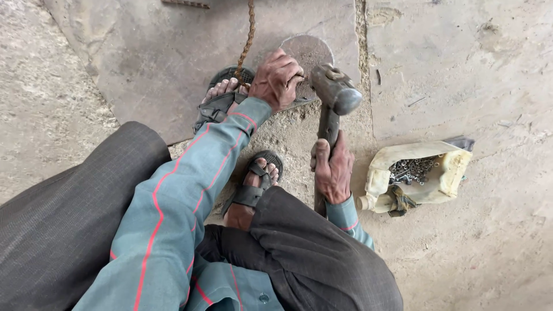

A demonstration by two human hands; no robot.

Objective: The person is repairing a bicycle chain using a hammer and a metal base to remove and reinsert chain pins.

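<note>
On the stone floor [449, 69] lies a cut-open cream plastic jug [429, 173] holding small metal nuts and bolts [410, 169]. The right hand [333, 170] grips a hammer [333, 98]; the left hand [277, 79] pins a round metal disc [308, 52] flat.

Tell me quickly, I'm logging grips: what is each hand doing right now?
Left hand: closed, gripping something small at the round metal disc; what exactly cannot be told.
Right hand: closed around the hammer handle.
</note>
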